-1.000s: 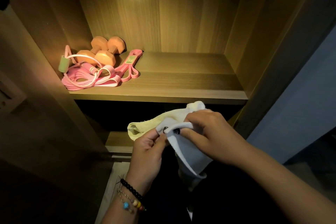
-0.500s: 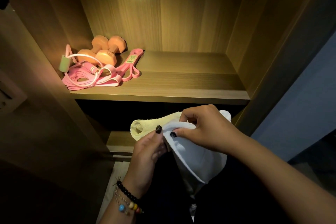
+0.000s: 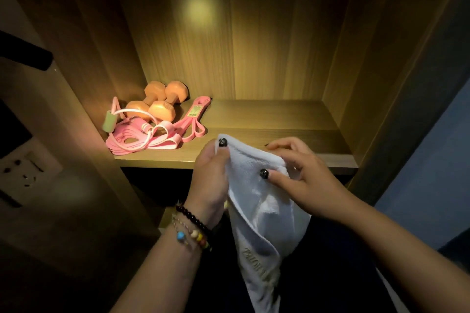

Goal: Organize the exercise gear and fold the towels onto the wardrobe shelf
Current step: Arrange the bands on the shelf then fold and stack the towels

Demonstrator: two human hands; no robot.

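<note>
The left hand (image 3: 212, 180) pinched the white towel's (image 3: 262, 213) top corner; the right hand (image 3: 302, 183) held its upper edge, thumb pressing, fingers loosely curled. The towel hung below both hands, before the shelf (image 3: 279, 119); its dangling tail could likely unfold if either grip slackened

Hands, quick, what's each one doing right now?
Left hand: grips the white towel at its top corner.
Right hand: pinches the same towel's upper edge.

A white towel (image 3: 264, 213), 2 orange dumbbells (image 3: 157, 101), pink resistance bands (image 3: 142, 138), and a brown wood-grain shelf (image 3: 267, 119).
</note>
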